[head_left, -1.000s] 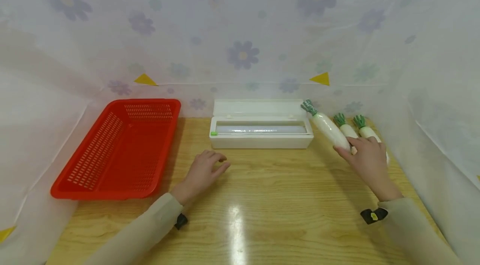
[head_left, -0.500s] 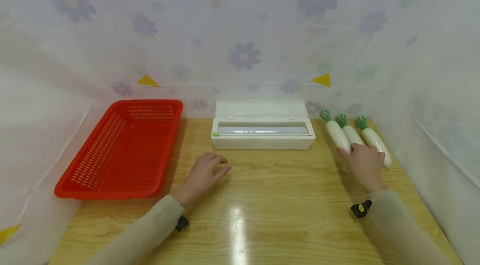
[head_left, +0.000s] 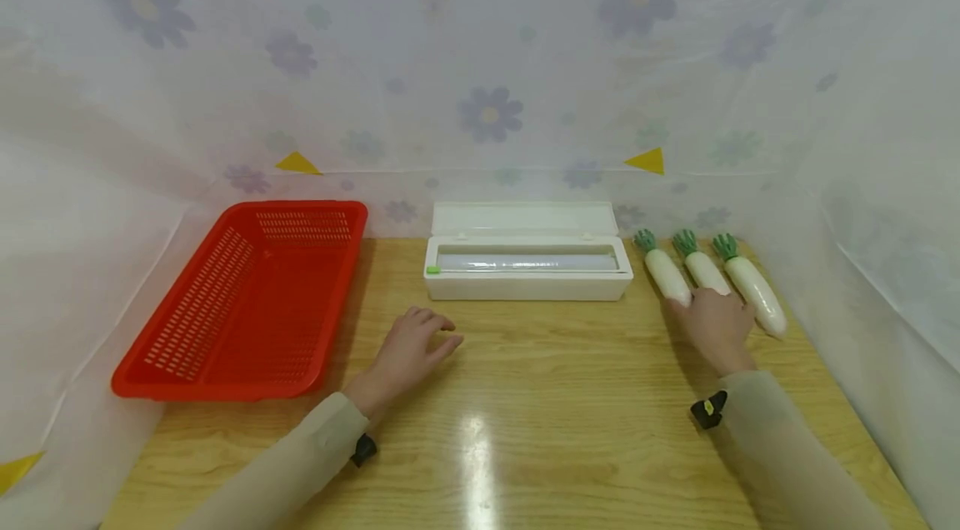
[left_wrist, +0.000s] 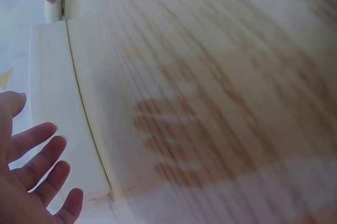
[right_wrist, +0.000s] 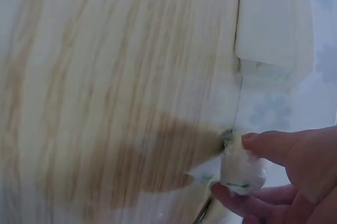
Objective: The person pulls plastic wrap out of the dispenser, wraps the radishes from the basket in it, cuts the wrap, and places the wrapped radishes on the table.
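Note:
Three white radishes with green tops lie side by side at the right of the table. The thumb and fingers of my right hand (head_left: 716, 332) grip the lower end of the left radish (head_left: 667, 276). In the right wrist view, clear wrap shows on that radish end (right_wrist: 241, 169) between thumb and fingers. The same hand partly hides the middle radish (head_left: 707, 273); the right radish (head_left: 757, 297) lies beyond it. My left hand (head_left: 405, 351) holds nothing, its fingers loosely bent and spread, in front of the white cling film box (head_left: 528, 288), whose lid stands up.
A red plastic basket (head_left: 213, 390) with slotted walls stands at the left. A clear film roll (head_left: 525, 262) sits in the box, and a green slider (head_left: 432, 270) is at its left end. White sheeting (head_left: 487, 38) with flowers walls the table (head_left: 570, 422) in.
My right hand has brought the left radish down and rightward from beside the box into line with the other two, then shifted slightly left with it. The left hand stays put.

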Demonstrator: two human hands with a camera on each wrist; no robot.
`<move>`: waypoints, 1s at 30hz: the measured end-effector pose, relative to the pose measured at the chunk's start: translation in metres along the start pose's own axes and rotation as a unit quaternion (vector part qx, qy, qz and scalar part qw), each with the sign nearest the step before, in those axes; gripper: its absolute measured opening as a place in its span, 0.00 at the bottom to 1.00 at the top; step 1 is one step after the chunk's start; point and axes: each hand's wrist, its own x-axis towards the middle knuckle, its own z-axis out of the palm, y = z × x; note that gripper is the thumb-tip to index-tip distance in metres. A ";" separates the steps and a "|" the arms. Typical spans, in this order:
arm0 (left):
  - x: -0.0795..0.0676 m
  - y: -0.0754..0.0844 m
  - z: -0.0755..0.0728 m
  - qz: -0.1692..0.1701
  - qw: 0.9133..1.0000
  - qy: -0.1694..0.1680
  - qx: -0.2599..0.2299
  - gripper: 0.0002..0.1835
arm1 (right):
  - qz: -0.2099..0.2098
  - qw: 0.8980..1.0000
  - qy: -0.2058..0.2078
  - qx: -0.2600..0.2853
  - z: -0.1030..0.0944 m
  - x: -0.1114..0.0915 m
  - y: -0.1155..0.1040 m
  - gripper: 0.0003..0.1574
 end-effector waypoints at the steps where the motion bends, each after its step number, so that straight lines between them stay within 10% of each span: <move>1: 0.000 -0.001 0.001 0.000 1.000 0.000 0.001 0.16 | 0.000 1.000 -0.002 0.000 0.001 0.000 0.000 0.32; 30: -0.002 0.002 -0.005 -0.025 0.999 -0.017 -0.010 0.15 | -0.023 0.998 -0.044 -0.037 0.003 0.002 -0.006 0.42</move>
